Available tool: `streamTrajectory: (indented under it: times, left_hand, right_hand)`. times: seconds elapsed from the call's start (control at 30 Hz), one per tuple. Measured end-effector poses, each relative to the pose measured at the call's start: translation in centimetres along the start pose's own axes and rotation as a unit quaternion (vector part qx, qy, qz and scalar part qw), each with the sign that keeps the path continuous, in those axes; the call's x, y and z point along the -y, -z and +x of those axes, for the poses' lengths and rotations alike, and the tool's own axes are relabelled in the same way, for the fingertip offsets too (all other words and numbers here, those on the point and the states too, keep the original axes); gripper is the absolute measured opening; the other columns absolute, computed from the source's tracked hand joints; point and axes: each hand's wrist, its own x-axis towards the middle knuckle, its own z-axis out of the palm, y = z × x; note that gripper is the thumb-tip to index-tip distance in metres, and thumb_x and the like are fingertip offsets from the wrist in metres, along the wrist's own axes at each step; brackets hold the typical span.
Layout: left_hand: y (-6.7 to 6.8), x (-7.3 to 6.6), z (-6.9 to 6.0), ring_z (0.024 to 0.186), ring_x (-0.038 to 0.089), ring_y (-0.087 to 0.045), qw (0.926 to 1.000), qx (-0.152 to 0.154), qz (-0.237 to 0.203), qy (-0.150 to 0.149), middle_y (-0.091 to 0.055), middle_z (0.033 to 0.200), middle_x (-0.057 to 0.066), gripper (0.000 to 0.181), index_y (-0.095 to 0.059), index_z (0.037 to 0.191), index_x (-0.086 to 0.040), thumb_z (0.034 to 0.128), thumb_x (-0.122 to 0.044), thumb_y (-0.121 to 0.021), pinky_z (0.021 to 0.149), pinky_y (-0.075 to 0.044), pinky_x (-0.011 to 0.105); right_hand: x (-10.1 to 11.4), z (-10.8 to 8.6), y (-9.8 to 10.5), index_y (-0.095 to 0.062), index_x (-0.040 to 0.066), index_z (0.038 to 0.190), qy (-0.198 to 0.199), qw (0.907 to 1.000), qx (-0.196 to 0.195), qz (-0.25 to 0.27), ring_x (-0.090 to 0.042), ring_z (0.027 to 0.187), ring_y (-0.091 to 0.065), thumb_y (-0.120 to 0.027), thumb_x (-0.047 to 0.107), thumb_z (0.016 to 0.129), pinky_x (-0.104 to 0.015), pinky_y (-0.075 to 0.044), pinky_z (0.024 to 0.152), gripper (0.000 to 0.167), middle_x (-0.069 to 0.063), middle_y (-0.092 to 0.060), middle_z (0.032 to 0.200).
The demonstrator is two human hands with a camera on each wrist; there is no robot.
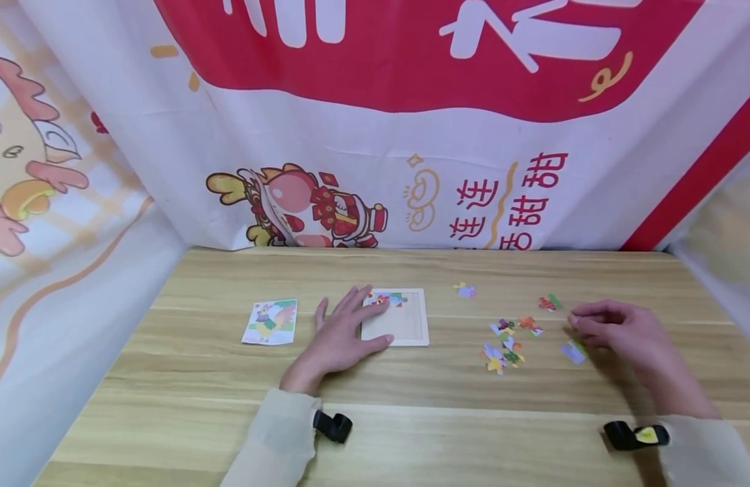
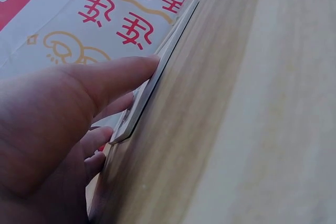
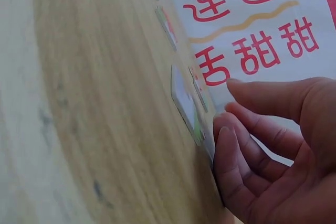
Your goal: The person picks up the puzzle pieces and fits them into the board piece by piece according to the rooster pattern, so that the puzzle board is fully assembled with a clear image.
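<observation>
A shallow wooden puzzle tray (image 1: 416,331) lies on the table with a few joined picture pieces (image 1: 395,299) along its upper left. Across its left side rests my left hand (image 1: 345,331), fingers spread and fairly straight. In the left wrist view, the thumb (image 2: 131,72) touches the tray's edge. My right hand (image 1: 624,335) hovers at the right with loosely bent fingers. No piece shows between its thumb and fingertips in the right wrist view. Just below those fingers lies a lilac and green jigsaw piece (image 3: 184,103). A red and green piece (image 1: 550,303) lies beyond the fingertips.
Several loose jigsaw pieces (image 1: 502,345) lie in a cluster between tray and right hand. One lilac and yellow piece (image 1: 466,291) sits farther back. Left of the tray is a picture card (image 1: 270,322). A printed cloth (image 1: 411,142) hangs behind the wooden table (image 1: 435,439).
</observation>
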Motion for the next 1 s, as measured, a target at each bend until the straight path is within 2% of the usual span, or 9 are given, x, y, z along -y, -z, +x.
streamTrajectory:
  times: [0.17,0.27,0.37,0.47,0.57,0.67,0.87,1.0]
  left_hand:
    - [0.1,0.0,0.0,0.17,0.032,-0.013,1.0,-0.003,0.0,0.002,-0.026,0.18,0.003,0.065,-0.058,0.157,-0.027,0.0981,-0.047,-0.076,0.131,0.009,0.071]
    - [0.1,0.0,-0.1,0.17,0.032,-0.013,1.0,-0.002,-0.002,0.002,-0.026,0.18,0.004,0.064,-0.058,0.157,-0.026,0.0982,-0.047,-0.075,0.131,0.009,0.071]
    - [0.1,-0.1,-0.1,0.17,0.032,-0.014,1.0,-0.002,-0.002,0.001,-0.027,0.18,0.004,0.064,-0.058,0.157,-0.026,0.0984,-0.047,-0.075,0.131,0.008,0.072]
    - [0.0,-0.2,-0.1,0.17,0.032,-0.014,1.0,-0.003,0.001,0.0,-0.027,0.18,0.004,0.064,-0.058,0.157,-0.026,0.0984,-0.046,-0.075,0.131,0.008,0.072]
    - [0.0,-0.3,-0.1,0.17,0.031,-0.015,1.0,-0.004,0.003,-0.002,-0.028,0.18,0.004,0.064,-0.058,0.156,-0.027,0.0984,-0.046,-0.075,0.131,0.007,0.072]
    - [0.0,-0.3,-0.1,0.17,0.031,-0.015,1.0,-0.004,0.0,-0.003,-0.028,0.18,0.004,0.063,-0.059,0.156,-0.026,0.0984,-0.046,-0.075,0.131,0.008,0.072]
    - [0.0,-0.2,-0.1,0.17,0.031,-0.015,1.0,-0.003,0.004,0.002,-0.028,0.18,0.004,0.063,-0.059,0.156,-0.027,0.0985,-0.047,-0.075,0.131,0.007,0.071]
    - [-0.1,-0.2,0.0,0.17,0.03,-0.015,1.0,-0.003,0.007,0.001,-0.028,0.18,0.003,0.063,-0.059,0.156,-0.027,0.0986,-0.048,-0.075,0.131,0.007,0.072]
  right_hand:
    - [0.8,0.6,-0.4,-0.065,0.005,0.144,-0.004,0.999,-0.014,-0.042,-0.005,0.091,-0.069,-0.073,0.057,0.098,-0.022,-0.056,0.075,0.07,0.008,-0.076,0.109]
    - [1.4,1.1,-0.8,-0.064,0.006,0.145,-0.012,0.9984,-0.022,-0.051,-0.016,0.101,-0.065,-0.074,0.058,0.098,-0.024,-0.054,0.075,0.071,-0.006,-0.074,0.124]
    - [2.1,1.6,-1.2,-0.06,0.007,0.148,-0.043,0.998,-0.025,-0.04,-0.027,0.11,-0.061,-0.074,0.058,0.097,-0.025,-0.055,0.076,0.074,-0.019,-0.065,0.14]
    - [2.7,2.0,-1.5,-0.056,0.006,0.151,-0.077,0.9963,-0.025,-0.029,-0.035,0.115,-0.058,-0.077,0.059,0.094,-0.03,-0.056,0.078,0.08,-0.024,-0.057,0.147]
    - [3.2,2.3,-1.7,-0.054,0.003,0.15,-0.088,0.9949,-0.027,-0.041,-0.039,0.115,-0.054,-0.081,0.056,0.092,-0.034,-0.054,0.081,0.084,-0.027,-0.056,0.143]
    - [3.5,2.4,-1.9,-0.053,0.0,0.149,-0.082,0.9943,-0.032,-0.06,-0.04,0.112,-0.054,-0.083,0.049,0.092,-0.035,-0.054,0.083,0.081,-0.028,-0.056,0.136]
    - [3.7,2.5,-2.2,-0.057,-0.001,0.144,-0.069,0.9936,-0.036,-0.082,-0.037,0.106,-0.056,-0.082,0.04,0.096,-0.029,-0.053,0.073,0.068,-0.027,-0.059,0.129]
    - [3.6,2.5,-2.3,-0.057,-0.002,0.143,-0.065,0.9933,-0.036,-0.088,-0.038,0.107,-0.055,-0.081,0.038,0.097,-0.031,-0.053,0.074,0.066,-0.028,-0.059,0.129]
